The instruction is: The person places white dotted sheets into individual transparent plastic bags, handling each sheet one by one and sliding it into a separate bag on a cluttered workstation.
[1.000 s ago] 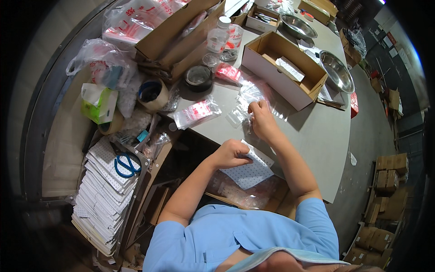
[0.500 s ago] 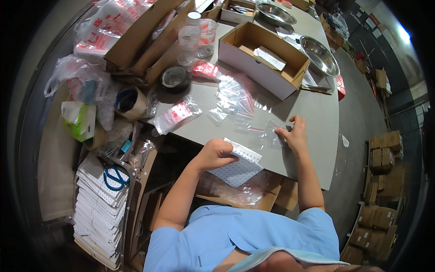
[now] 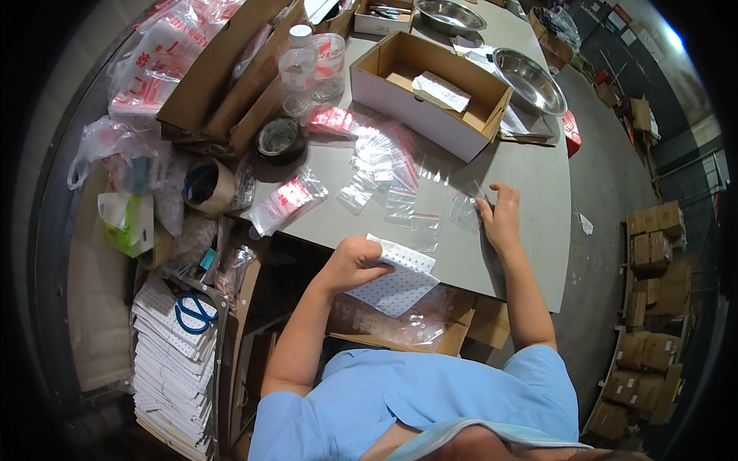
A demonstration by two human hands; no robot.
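Observation:
My left hand [image 3: 357, 263] grips a folded white sheet [image 3: 398, 284] with rows of small printed marks, thumb on top, at the table's front edge. To the right, my right hand [image 3: 503, 218] has thumb and forefinger at the edge of a small clear zip bag [image 3: 464, 210], pinching it just above the tabletop. Several more clear zip bags [image 3: 400, 206] lie fanned out left of that hand. Behind them is a red-and-clear packet [image 3: 332, 120], and a second packet with red print [image 3: 290, 203] rests nearer the left edge.
A long open carton [image 3: 430, 115] stands behind the bags, beside steel bowls [image 3: 529, 81]. Tape rolls [image 3: 209, 185], a black roll [image 3: 280, 141] and plastic bottles [image 3: 298, 61] crowd the left. Blue-handled scissors [image 3: 195, 313] lie on stacked sheets [image 3: 173, 369]. Below the table edge sits an open drawer-like box [image 3: 457, 326].
My right hand has drawn the small zip bag a little right and away from the other bags. My left hand keeps its hold on the sheet. The whole view has shifted slightly.

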